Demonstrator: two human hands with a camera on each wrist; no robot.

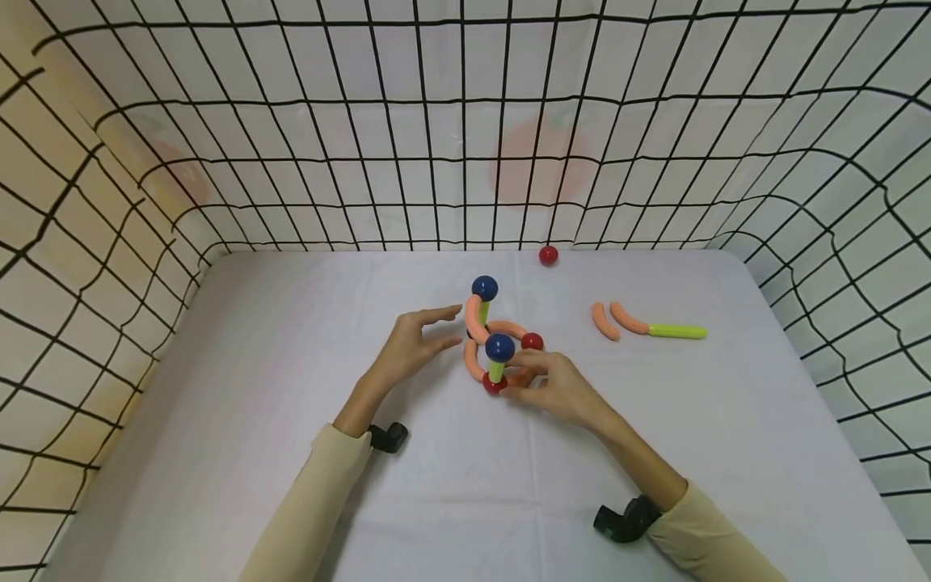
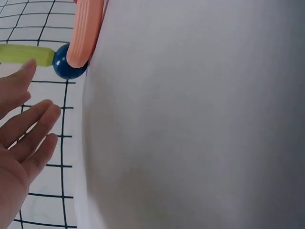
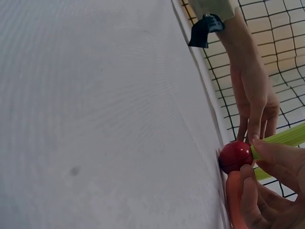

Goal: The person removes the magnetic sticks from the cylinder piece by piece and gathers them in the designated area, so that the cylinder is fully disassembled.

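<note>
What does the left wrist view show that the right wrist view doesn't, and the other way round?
Only left wrist: a blue ball.

Only right wrist: the right hand, a red ball in full (the left wrist view has just a sliver of red at its top edge), a sleeve and a black device.

Both: the left hand, a lime-green rod, an orange-pink piece, black mesh and white cloth.

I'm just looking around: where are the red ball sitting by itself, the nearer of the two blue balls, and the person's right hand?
Lone red ball (image 1: pixel 549 255): head view, middle of its surface.
Nearer blue ball (image 1: pixel 499 347): head view, middle of its top.
Right hand (image 1: pixel 556 389): head view, middle of the hand.
</note>
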